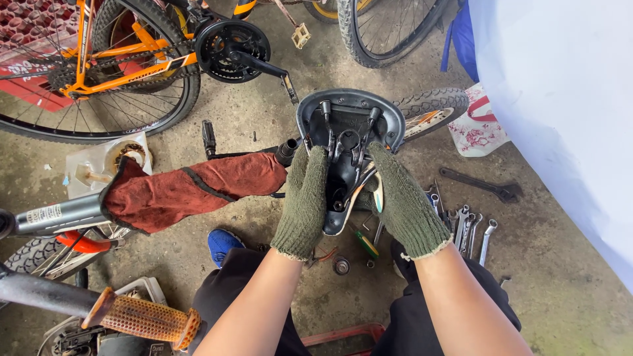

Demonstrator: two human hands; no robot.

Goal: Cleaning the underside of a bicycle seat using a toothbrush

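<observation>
I've got both gloved hands on the bicycle saddle, upside down, rails facing me, held above the concrete floor. Left hand fingers wrapped closed on the saddle's left edge, right hand fingers closed on its right edge and nose — firm two-sided hold.

Risks, as I judge them: knit gloves could slip on the smooth shell, and the saddle would drop onto the wrenches and screwdriver right below it. Fingertips near the rail clamp could get pinched.

Packaging: left of the saddle, a clear blister pack with a round part on the floor; right of it, a white bag with red print.
</observation>
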